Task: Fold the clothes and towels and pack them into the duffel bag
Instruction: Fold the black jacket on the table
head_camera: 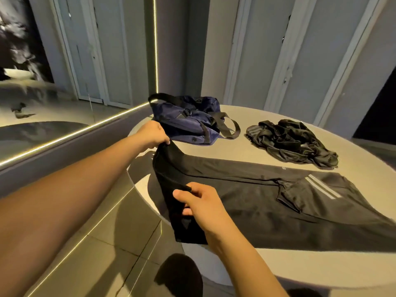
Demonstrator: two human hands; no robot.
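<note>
- while holding the leg ends of the black trousers (257, 200) raised off the table's (246, 151) left edge, apparently starting the first fold.
- left hand (153, 132): curled, pinching the far cuff corner.
- right hand (203, 209): thumb and fingers pinching the near cuff corner.
- rest of trousers flat along the near edge, waist to the right.
- navy duffel bag (188, 118) at far left edge; crumpled black garment (291, 142) at far right, not yet folded.
- next, likely: carry cuffs over to the waist, edges lined up, then smooth.
</note>
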